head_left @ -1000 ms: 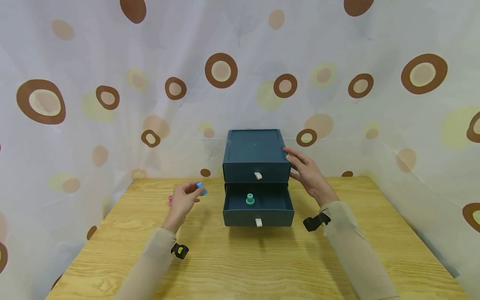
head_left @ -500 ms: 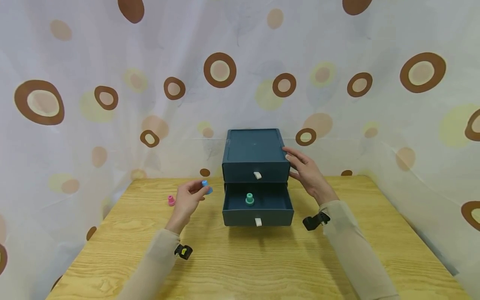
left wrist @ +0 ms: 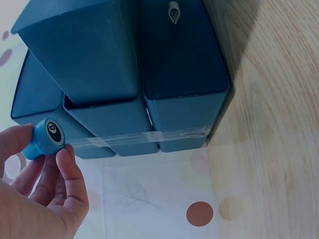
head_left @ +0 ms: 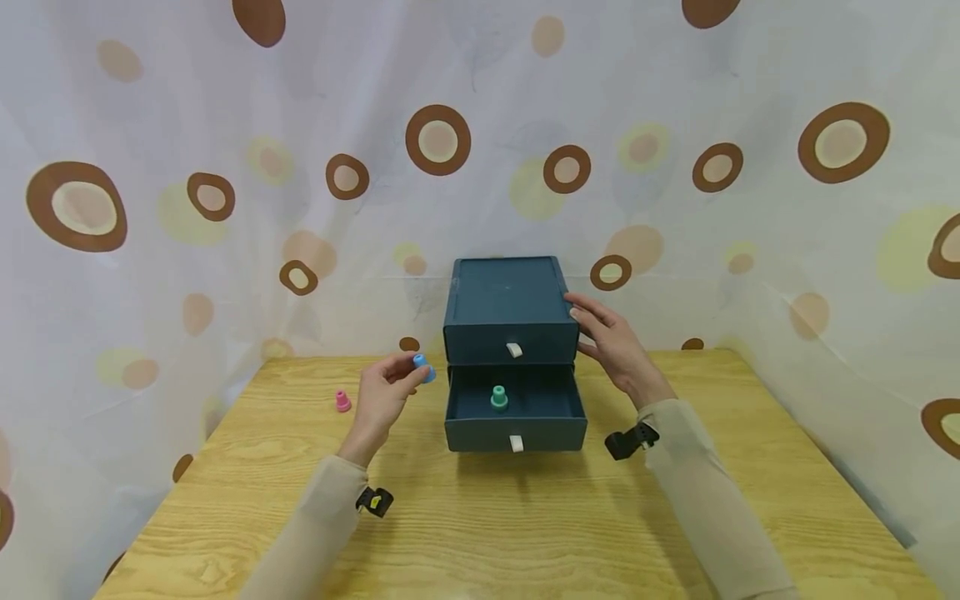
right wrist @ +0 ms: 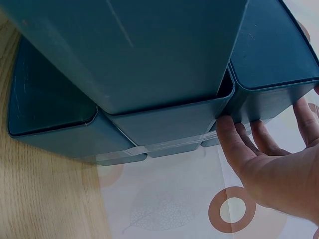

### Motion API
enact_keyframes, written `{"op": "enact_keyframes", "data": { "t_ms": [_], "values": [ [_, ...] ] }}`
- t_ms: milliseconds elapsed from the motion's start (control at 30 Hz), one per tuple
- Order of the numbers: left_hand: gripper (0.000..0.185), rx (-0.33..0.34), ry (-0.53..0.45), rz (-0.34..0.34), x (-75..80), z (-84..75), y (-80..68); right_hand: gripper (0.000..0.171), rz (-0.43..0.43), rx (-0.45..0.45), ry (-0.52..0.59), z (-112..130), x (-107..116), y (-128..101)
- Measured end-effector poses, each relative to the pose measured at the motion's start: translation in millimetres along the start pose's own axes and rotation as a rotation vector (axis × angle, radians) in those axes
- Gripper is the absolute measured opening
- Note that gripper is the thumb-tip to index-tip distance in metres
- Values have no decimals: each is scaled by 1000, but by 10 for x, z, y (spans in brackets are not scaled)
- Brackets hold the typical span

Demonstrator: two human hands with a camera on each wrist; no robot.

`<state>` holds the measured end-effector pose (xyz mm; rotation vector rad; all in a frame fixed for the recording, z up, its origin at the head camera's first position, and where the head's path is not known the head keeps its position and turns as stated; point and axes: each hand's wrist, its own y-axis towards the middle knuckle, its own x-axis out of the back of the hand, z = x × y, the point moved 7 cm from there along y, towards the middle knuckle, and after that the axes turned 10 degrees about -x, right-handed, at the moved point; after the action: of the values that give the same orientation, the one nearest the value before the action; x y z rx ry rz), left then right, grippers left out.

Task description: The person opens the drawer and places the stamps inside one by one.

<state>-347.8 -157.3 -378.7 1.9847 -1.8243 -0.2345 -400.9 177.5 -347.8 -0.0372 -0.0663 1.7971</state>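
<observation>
The left hand (head_left: pixel 381 400) pinched the blue stepped peg (head_left: pixel 424 368), its thumb and fingertips parted only by the peg's width, just left of the pulled-out middle drawer (head_left: pixel 480 435). The peg's long axis leaned, wide end down and toward that drawer; of the two hands, the left held it. The right hand (head_left: pixel 615 346), fingers parted and grasping nothing, rested against the right side of the drawer cabinet (head_left: pixel 510 292). Counted: one blue peg (its base showed a dark disc, perhaps an 8), one green peg (head_left: pixel 499 398) upright inside the drawer, one pink peg (head_left: pixel 342 402) upright on the wooden table (head_left: pixel 495 533).
</observation>
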Motion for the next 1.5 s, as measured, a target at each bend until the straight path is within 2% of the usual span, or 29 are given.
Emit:
{"op": "enact_keyframes", "data": {
  "t_ms": [167,433,833,933,1067,1167,1500],
  "values": [
    [31,-19,-13,2,-44,-55,6,54,2,3,-4,22,-7,-3],
    [27,-95,-38,22,-108,-153,13,53,6,9,-8,46,-9,-6],
    [33,-196,-36,141,-324,-274,16,52,-2,1,-5,39,-8,-10],
    [31,-225,-1,154,-360,-430,-32,52,-1,-5,-2,29,-7,-13],
    [30,-237,49,153,-395,-400,-40,53,4,-5,-5,15,-10,-18],
    [31,-225,65,158,-423,-233,3,53,3,-3,-6,6,-10,-17],
    [26,-308,174,224,-537,-257,15,54,11,7,4,-7,0,-8]
  ]
}}
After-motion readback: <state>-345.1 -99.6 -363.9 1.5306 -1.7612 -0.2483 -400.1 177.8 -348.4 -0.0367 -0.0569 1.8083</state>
